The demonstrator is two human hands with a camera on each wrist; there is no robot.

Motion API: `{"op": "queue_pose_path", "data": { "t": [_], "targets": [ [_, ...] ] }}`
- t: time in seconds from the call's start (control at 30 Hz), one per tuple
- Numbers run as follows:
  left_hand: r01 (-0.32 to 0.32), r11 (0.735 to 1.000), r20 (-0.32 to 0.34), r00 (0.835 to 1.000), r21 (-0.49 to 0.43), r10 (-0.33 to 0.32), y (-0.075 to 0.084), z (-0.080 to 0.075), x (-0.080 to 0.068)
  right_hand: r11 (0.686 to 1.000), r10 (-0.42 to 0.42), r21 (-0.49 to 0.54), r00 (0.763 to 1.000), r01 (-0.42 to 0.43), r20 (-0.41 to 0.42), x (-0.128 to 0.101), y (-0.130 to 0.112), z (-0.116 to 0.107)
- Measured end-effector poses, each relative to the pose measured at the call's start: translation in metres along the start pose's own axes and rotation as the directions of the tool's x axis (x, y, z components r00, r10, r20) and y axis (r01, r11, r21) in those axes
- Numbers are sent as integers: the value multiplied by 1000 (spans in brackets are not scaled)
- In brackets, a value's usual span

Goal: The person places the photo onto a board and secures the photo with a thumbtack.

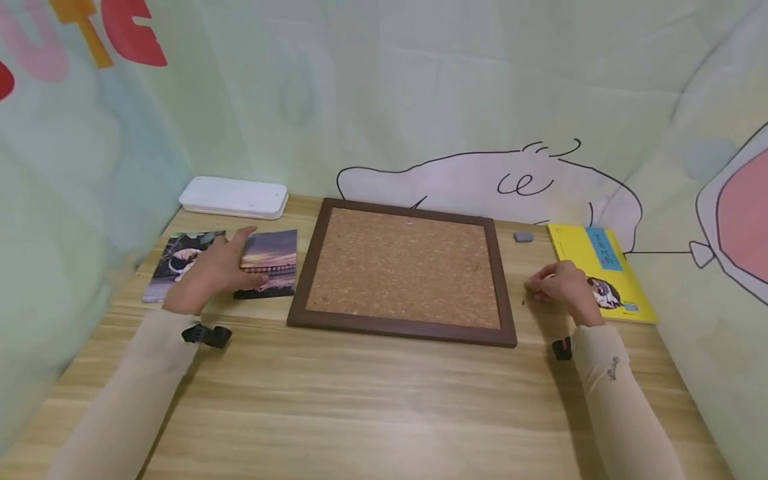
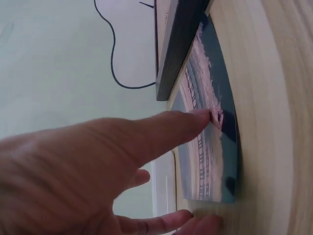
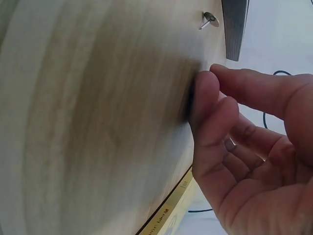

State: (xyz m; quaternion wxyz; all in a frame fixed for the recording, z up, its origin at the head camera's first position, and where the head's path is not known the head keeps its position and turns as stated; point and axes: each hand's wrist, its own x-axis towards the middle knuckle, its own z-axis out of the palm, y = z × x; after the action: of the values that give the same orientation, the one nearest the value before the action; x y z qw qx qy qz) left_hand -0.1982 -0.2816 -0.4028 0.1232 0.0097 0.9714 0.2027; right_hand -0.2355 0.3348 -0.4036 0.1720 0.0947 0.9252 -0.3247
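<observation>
The left hand (image 1: pixel 216 270) lies with straight fingers on the sunset photo (image 1: pixel 271 270), its index fingertip (image 2: pixel 208 117) pressing the print flat near the desk's left edge; it grips nothing. That photo sits just beside the left side of the cork board (image 1: pixel 403 270), overlapping a second photo (image 1: pixel 174 263) further left. The right hand (image 1: pixel 561 285) hovers at the desk (image 1: pixel 372 400) by the board's right edge, its fingers loosely bent with the thumb and forefinger tips (image 3: pixel 208 90) close together against the wood; whether they pinch anything I cannot tell. A metal pushpin (image 3: pixel 209 20) lies on the wood just beyond them, near the board's frame. A yellow book (image 1: pixel 600 270) lies under the wrist toward the right edge, a small grey eraser (image 1: pixel 523 237) behind it, and a white case (image 1: pixel 234 197) at the far-left corner
</observation>
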Motion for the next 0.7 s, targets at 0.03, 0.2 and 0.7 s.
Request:
{"op": "queue_pose_path", "data": {
  "t": [0.03, 0.2, 0.7],
  "targets": [
    [8, 1000, 0, 1000, -4, -8, 0, 0, 0, 1000, 0, 1, 1000, 0, 2, 0, 0, 0],
    [15, 1000, -14, 1000, -20, -15, 2, 1, 2, 1000, -5, 7, 1000, 5, 6, 0, -1, 2],
    [70, 997, 5, 998, -42, -70, 5, -1, 2, 999, -36, 30, 999, 36, -2, -1, -10, 6]
  ]
}}
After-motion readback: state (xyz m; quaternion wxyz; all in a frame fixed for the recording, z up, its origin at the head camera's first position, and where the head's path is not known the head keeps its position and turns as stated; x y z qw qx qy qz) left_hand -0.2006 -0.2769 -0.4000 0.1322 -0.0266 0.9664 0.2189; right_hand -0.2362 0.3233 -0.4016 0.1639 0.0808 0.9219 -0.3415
